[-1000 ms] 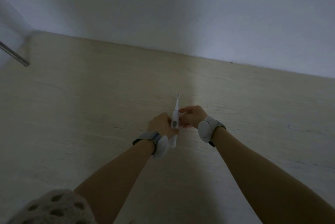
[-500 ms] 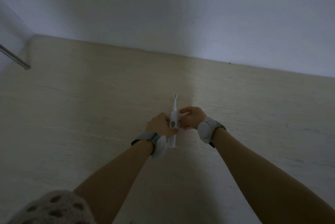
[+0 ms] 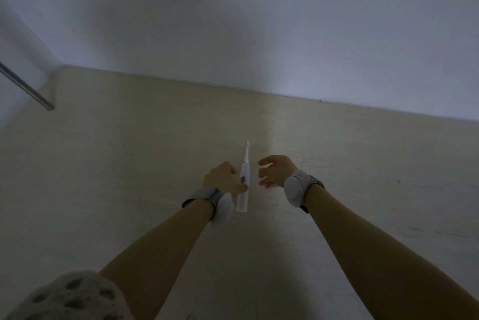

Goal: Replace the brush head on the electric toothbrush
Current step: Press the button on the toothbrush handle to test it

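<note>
A white electric toothbrush [image 3: 243, 185] with a grey button points away from me over the pale table, a slim brush head [image 3: 246, 150] fitted on its top. My left hand [image 3: 223, 178] grips the handle around its middle, thumb across the front. My right hand [image 3: 274, 170] hovers just right of the toothbrush, fingers spread and curled, touching nothing. Both wrists carry grey bands with white pads.
The pale wooden tabletop [image 3: 129, 164] runs to a white wall [image 3: 259, 22] at the back. A metal rod [image 3: 26, 89] slants in at the far left edge. A knitted, spotted fabric [image 3: 64, 296] shows at the bottom left corner.
My right hand has let go of the toothbrush and moved off to the right with fingers apart. My left hand keeps its hold on the handle.
</note>
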Tool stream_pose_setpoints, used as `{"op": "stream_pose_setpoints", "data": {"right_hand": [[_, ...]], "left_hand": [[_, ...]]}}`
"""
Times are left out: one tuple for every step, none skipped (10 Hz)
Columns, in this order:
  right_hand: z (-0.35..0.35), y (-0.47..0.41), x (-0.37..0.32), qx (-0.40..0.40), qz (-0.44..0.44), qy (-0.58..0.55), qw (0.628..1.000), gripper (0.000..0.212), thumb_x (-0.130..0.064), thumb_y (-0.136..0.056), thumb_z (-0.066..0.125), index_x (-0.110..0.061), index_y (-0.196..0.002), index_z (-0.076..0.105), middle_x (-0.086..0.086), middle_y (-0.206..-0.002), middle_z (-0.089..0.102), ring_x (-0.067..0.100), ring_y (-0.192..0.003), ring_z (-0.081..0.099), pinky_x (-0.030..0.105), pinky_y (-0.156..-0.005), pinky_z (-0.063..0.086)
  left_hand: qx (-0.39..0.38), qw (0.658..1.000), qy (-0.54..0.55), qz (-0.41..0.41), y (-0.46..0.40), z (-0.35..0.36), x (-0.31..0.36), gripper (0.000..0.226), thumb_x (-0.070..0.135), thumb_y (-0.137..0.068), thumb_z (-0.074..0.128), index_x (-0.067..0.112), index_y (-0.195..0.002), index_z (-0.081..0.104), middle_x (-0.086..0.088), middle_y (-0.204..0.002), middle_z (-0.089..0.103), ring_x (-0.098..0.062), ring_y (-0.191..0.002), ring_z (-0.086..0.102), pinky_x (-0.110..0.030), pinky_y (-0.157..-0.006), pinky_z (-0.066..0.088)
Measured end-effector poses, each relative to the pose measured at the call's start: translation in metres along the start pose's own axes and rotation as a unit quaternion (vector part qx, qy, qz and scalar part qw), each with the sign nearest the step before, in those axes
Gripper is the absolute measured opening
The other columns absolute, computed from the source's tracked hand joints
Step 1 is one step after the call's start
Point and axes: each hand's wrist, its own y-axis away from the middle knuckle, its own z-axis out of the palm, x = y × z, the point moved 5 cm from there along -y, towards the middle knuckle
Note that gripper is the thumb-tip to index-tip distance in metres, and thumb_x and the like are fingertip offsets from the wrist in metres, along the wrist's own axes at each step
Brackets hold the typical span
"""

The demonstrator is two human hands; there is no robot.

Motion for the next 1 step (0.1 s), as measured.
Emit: {"op": "stream_pose_setpoints", "data": {"right_hand": [[-0.0050,0.0072,-0.0075,-0.006,-0.006,-0.024,1.000,0.031,0.000,-0.089,0.050,0.004,-0.119,0.053,0.019,-0.078,0.060,0.033,-0.063,0.057,0.043,-0.071,0.049]], "left_hand": [[0.015,1.000,0.009,0.013,0.0057,-0.0108,0.0039,0.060,0.045,-0.073,0.070,0.013,-0.118,0.047,-0.008,-0.111,0.063,-0.026,-0.096,0.062,-0.036,-0.082,0.051]]}}
